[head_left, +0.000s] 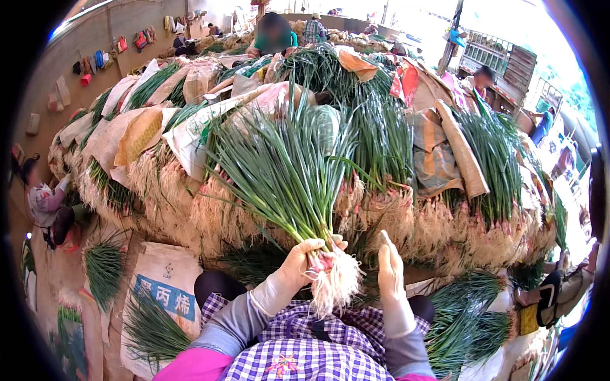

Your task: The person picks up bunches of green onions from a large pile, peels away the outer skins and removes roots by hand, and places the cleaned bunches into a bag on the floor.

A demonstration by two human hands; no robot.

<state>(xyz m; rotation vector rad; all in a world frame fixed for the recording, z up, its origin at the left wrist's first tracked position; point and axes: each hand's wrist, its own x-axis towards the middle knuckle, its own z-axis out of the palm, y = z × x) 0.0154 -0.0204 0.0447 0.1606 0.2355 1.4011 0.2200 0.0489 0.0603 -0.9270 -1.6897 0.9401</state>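
Item one, in our left hand point(294, 265): a fanned bundle of long green onion plants point(298, 193), with pinkish-white bulbs and a beard of pale, stringy roots. We count the fingers closed round the stems just above the bulbs.

Item two, our right hand point(391, 274): in what looks like a pale glove, held upright, fingers straight and together, palm turned toward the roots; we find nothing in it.

Relation of note: the roots lie just left of the right hand, apart from it, with a gap between. The bundle's long axis slants from roots low beside the right hand to leaf tips high, beyond and leftward of the left hand. The left hand is the nearer, being in contact.

Surroundings: beyond both hands, we list a broad heap of similar plants point(438, 238), roots facing us, partly covered by tan and white woven sacks point(197, 149). Below and left of the left hand, a flat white sack with a blue panel point(175, 257). Below and right of the right hand, loose green bundles point(460, 327).
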